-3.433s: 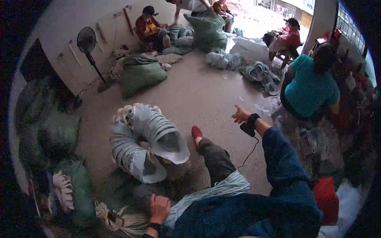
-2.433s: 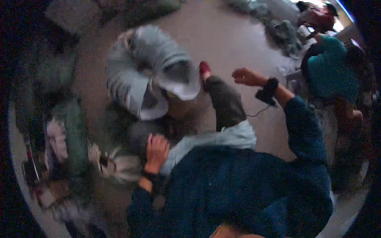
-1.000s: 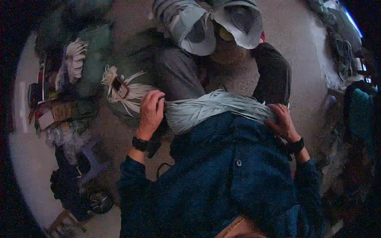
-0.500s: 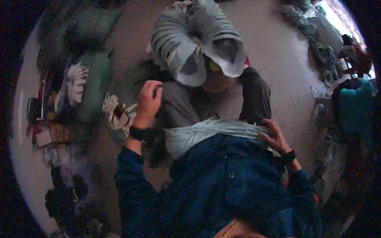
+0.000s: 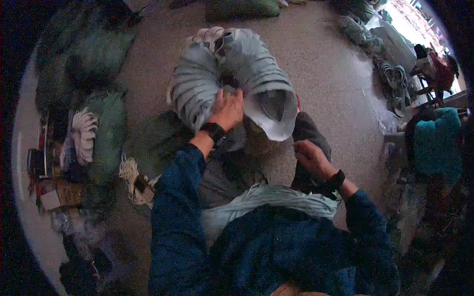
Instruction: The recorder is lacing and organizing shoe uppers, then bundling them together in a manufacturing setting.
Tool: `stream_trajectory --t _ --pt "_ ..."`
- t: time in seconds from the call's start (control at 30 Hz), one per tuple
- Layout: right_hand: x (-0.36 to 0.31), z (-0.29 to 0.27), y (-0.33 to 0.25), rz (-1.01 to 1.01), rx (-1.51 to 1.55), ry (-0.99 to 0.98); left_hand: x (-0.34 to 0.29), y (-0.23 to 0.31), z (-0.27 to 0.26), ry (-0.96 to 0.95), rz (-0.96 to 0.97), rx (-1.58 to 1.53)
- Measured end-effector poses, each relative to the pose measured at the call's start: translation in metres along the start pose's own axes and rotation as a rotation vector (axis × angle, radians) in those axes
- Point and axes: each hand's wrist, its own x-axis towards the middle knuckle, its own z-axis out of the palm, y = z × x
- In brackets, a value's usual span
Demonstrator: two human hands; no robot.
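Two curved stacks of nested grey-white pieces stand side by side on the floor before me, a left stack (image 5: 193, 84) and a right stack (image 5: 259, 64). The right stack ends in a wide hollow opening facing me. My left hand (image 5: 228, 109) lies over the near end of the left stack, fingers stretched out along its inner side. Beside the right stack's near end, above my right knee, is my right hand (image 5: 313, 157). Its fingers are curled together, and whatever may be in them is hidden. Pale cloth (image 5: 276, 196) lies bunched across my lap.
A bundle of white cord (image 5: 136, 182) lies to my left. Beyond it are a green sack (image 5: 102, 133), a white stack (image 5: 85, 135) and a cardboard box (image 5: 68, 191). A teal cloth (image 5: 438, 140) is at the right, and a green bundle (image 5: 242, 9) lies at the far edge.
My left hand has moved forward and right, from near the white cord onto the left stack. My right hand has left the lap cloth and moved forward, its fingers now curled. The view has shifted.
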Motion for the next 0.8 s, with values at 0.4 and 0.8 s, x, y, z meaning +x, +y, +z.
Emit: stream_trajectory --t 0.4,0.8 --pt "0.081 -0.003 -0.065 0.158 0.680 -0.031 0.001 0.026 -0.047 -0.108 -0.364 -0.732" --pt "0.056 0.003 -0.038 0.166 0.573 0.107 -0.032 0.057 -0.062 -0.345 -0.316 -1.611"
